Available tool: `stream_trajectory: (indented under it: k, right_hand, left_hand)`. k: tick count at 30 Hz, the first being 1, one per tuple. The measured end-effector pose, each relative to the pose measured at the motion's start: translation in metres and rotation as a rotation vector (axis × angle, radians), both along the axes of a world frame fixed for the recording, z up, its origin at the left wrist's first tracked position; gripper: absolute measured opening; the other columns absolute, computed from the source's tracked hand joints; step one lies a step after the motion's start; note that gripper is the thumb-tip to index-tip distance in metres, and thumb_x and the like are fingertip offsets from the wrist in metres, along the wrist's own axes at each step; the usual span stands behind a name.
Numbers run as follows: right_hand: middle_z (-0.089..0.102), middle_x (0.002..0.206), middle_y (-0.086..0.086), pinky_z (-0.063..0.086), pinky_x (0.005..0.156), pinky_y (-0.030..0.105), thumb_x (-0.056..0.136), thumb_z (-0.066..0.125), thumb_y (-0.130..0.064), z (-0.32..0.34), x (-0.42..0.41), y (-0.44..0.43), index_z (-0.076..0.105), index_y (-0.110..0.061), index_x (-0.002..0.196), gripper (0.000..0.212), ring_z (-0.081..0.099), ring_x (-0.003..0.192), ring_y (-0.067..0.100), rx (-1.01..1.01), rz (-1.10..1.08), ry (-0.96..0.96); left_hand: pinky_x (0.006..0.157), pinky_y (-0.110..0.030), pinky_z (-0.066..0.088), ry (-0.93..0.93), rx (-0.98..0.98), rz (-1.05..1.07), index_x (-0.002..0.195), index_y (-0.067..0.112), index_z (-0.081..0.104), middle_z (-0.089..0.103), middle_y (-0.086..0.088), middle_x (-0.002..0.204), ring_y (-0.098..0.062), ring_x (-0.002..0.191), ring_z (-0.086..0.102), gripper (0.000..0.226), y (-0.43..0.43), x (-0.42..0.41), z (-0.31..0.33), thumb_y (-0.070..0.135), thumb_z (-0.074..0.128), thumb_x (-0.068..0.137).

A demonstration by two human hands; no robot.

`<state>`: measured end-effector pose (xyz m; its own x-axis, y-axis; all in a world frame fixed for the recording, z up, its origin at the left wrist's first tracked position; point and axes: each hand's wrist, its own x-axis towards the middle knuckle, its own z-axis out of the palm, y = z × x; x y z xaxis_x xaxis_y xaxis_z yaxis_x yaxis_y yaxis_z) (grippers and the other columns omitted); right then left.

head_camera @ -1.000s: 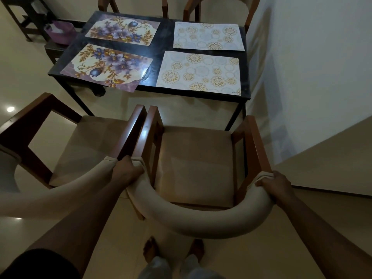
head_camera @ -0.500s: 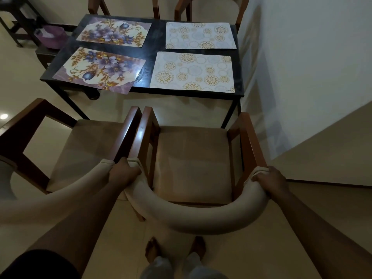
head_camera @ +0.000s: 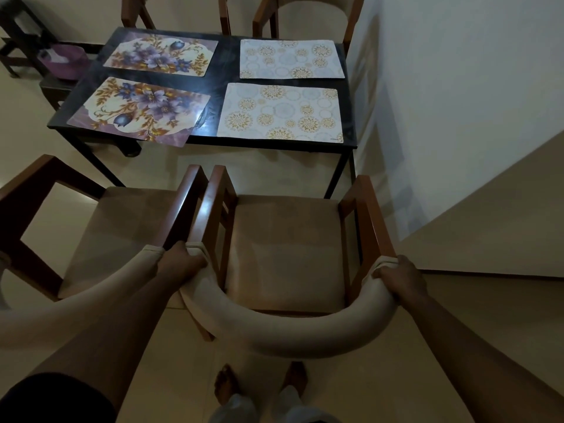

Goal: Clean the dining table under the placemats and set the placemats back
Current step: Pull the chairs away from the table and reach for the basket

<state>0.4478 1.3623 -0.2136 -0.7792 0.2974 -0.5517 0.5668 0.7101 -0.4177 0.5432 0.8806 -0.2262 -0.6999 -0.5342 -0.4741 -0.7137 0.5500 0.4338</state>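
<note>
A black dining table (head_camera: 219,71) stands ahead with several placemats on it. Two purple flower placemats lie on its left half, one near (head_camera: 140,109) and one far (head_camera: 161,56). Two white placemats with gold circles lie on the right half, one near (head_camera: 280,112) and one far (head_camera: 290,59). Between me and the table is a wooden chair (head_camera: 287,254) with a padded curved backrest. My left hand (head_camera: 180,262) grips the backrest's left end and my right hand (head_camera: 399,276) grips its right end.
A second wooden chair (head_camera: 122,227) stands close on the left, its arm touching the held chair. Two more chairs (head_camera: 305,13) stand behind the table. A white wall (head_camera: 457,102) runs along the right. A dark stool with a purple bowl (head_camera: 64,61) is at the far left.
The held chair has come a little nearer to me and away from the table, and my view has shifted slightly. Both hands keep the same grip on the backrest.
</note>
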Motion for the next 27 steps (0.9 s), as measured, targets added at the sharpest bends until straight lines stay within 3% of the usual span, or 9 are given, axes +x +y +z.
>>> stream_trajectory:
  k: [3,7,14,18,22,27]
  right_hand:
    - [0.052,0.149,0.017,0.052,0.101,0.058,0.085,0.077,-0.033,0.0,-0.003,0.002,0.043,-0.017,0.152,0.077,0.053,0.131,0.043,-0.004,-0.006,-0.011]
    - [0.052,0.148,0.018,0.053,0.099,0.058,0.087,0.076,-0.03,-0.002,-0.004,0.0,0.042,-0.016,0.152,0.075,0.053,0.129,0.043,-0.006,0.014,-0.015]
    - [0.061,0.133,0.017,0.056,0.092,0.055,0.085,0.076,-0.028,0.0,0.003,-0.004,0.052,-0.016,0.139,0.06,0.059,0.117,0.041,-0.02,0.021,0.006]
    - [0.061,0.136,0.016,0.057,0.093,0.057,0.083,0.077,-0.033,0.0,0.004,-0.003,0.051,-0.016,0.142,0.067,0.059,0.119,0.041,0.003,0.026,0.011]
    - [0.062,0.133,0.016,0.058,0.091,0.057,0.083,0.077,-0.032,0.003,0.005,-0.004,0.053,-0.016,0.138,0.062,0.059,0.118,0.042,0.008,0.03,0.018]
    - [0.061,0.135,0.017,0.057,0.092,0.058,0.08,0.08,-0.036,0.0,0.003,-0.002,0.053,-0.016,0.139,0.068,0.059,0.119,0.043,0.02,0.028,0.006]
  left_hand:
    - [0.083,-0.04,0.047,-0.003,0.027,-0.014,0.128,0.0,0.056,0.063,-0.015,0.115,-0.03,0.105,0.062,0.059,0.0,-0.004,0.003,0.029,0.081,0.083]
    - [0.084,-0.039,0.046,-0.007,0.027,-0.021,0.134,0.001,0.054,0.061,-0.016,0.121,-0.034,0.115,0.061,0.061,-0.002,-0.003,0.007,0.028,0.08,0.085]
    - [0.084,-0.04,0.047,0.0,0.064,-0.012,0.131,0.004,0.054,0.057,-0.008,0.113,-0.028,0.105,0.059,0.058,-0.009,0.001,0.006,0.028,0.079,0.085]
    - [0.082,-0.04,0.047,0.003,0.034,-0.004,0.131,0.004,0.055,0.063,-0.014,0.119,-0.027,0.1,0.059,0.056,-0.005,0.003,0.004,0.03,0.078,0.086]
    - [0.081,-0.039,0.043,-0.003,0.015,0.012,0.134,0.002,0.054,0.063,-0.02,0.124,-0.038,0.114,0.063,0.057,0.001,0.003,0.008,0.028,0.077,0.089]
    - [0.081,-0.039,0.046,-0.015,0.032,-0.002,0.135,0.003,0.054,0.065,-0.019,0.124,-0.036,0.112,0.064,0.063,-0.003,0.003,0.01,0.033,0.079,0.086]
